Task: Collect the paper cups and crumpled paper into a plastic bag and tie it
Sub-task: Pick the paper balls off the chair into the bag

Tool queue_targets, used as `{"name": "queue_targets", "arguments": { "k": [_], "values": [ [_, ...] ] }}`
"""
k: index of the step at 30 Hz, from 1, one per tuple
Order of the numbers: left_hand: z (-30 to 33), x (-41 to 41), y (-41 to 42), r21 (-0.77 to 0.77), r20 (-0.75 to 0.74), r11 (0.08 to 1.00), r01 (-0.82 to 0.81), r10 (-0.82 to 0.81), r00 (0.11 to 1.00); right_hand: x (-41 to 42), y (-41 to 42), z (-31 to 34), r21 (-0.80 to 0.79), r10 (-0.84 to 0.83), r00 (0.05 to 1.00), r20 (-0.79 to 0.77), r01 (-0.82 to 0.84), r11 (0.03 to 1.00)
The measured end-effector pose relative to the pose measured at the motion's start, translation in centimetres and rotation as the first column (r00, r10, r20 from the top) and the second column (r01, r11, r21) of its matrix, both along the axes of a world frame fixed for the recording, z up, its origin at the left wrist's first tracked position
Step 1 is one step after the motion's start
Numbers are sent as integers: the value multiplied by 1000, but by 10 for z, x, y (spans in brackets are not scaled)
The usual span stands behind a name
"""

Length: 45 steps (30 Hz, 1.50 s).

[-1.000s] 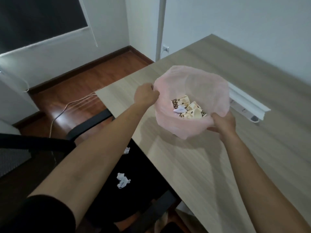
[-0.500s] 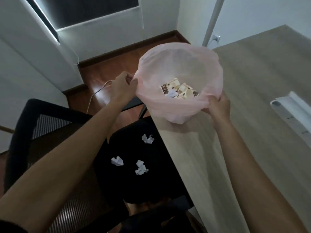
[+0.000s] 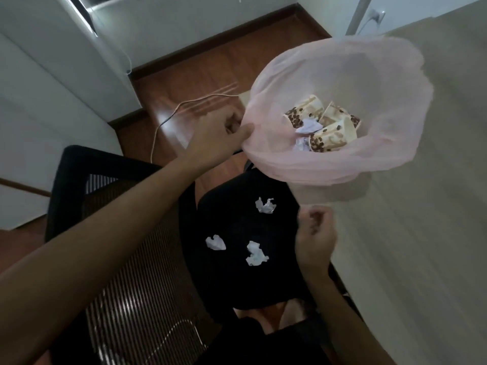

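A pink plastic bag (image 3: 374,75) hangs open over the table's corner, with patterned paper cups (image 3: 329,130) and crumpled paper (image 3: 308,127) inside. My left hand (image 3: 218,138) pinches the bag's left rim. My right hand (image 3: 315,233) hovers below the bag beside the table edge, fingers curled and holding nothing. Three crumpled paper balls lie on the black chair seat: one near the bag (image 3: 265,205), one to the left (image 3: 215,242), one lower middle (image 3: 255,254).
A black office chair (image 3: 126,259) with a mesh back stands beside the wooden table (image 3: 421,246). A white cable (image 3: 168,117) runs across the reddish wood floor. White walls and a wall socket (image 3: 375,15) lie beyond.
My right hand has let go of the bag's rim and dropped toward the chair seat. The view has tilted further down over the chair. My left hand still holds the bag.
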State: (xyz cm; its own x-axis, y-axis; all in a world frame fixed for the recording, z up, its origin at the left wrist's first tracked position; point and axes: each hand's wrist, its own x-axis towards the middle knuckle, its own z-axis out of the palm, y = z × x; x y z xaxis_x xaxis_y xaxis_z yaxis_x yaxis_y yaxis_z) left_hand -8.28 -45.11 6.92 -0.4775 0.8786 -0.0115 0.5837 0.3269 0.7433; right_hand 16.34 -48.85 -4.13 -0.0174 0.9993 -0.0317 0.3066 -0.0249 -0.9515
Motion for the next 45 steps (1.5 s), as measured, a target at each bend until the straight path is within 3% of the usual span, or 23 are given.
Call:
{"name": "queue_targets", "arguments": {
  "k": [3,6,9,12,14,18,22,29,32,36,40,42,45],
  "values": [
    [-6,-5,-1,38,39,998,44,-46,998,-48,-32,-75,-172,435,876,209,-405,898],
    [-13,-8,-5,25,81,995,96,-98,992,-86,-50,-142,-464,708,647,283,-554,692],
    [-18,-12,-9,20,126,991,134,-135,983,-114,-61,-190,-600,835,450,318,-587,545],
    [-20,-14,-14,37,161,986,162,-166,973,-135,-69,-224,-615,853,316,415,-594,519],
    [-20,-15,-15,46,188,984,174,-180,966,-149,-75,-239,-596,835,300,462,-592,542],
    [-19,-17,-17,80,222,982,174,-188,957,-165,-84,-260,-507,744,361,563,-560,656],
    [-22,-17,-21,89,233,980,180,-196,952,-166,-90,-268,-460,698,454,554,-532,711],
    [-18,-13,-18,113,251,978,174,-197,948,-126,-69,-181,-344,459,840,287,-357,868],
    [-14,-12,-20,118,243,980,160,-185,952,-101,-55,-112,-211,361,921,143,-328,921],
    [-8,-13,-22,125,228,984,129,-155,961,-67,-44,14,17,242,970,21,-242,970],
    [-2,-10,-22,133,214,983,125,-152,965,-48,-6,113,341,103,994,42,-112,933],
    [-1,-9,-22,129,213,984,125,-150,965,-51,31,134,389,15,995,94,-51,920],
    [-3,-6,-24,123,231,983,139,-164,959,-58,76,143,300,30,971,238,-103,948]
  ]
}}
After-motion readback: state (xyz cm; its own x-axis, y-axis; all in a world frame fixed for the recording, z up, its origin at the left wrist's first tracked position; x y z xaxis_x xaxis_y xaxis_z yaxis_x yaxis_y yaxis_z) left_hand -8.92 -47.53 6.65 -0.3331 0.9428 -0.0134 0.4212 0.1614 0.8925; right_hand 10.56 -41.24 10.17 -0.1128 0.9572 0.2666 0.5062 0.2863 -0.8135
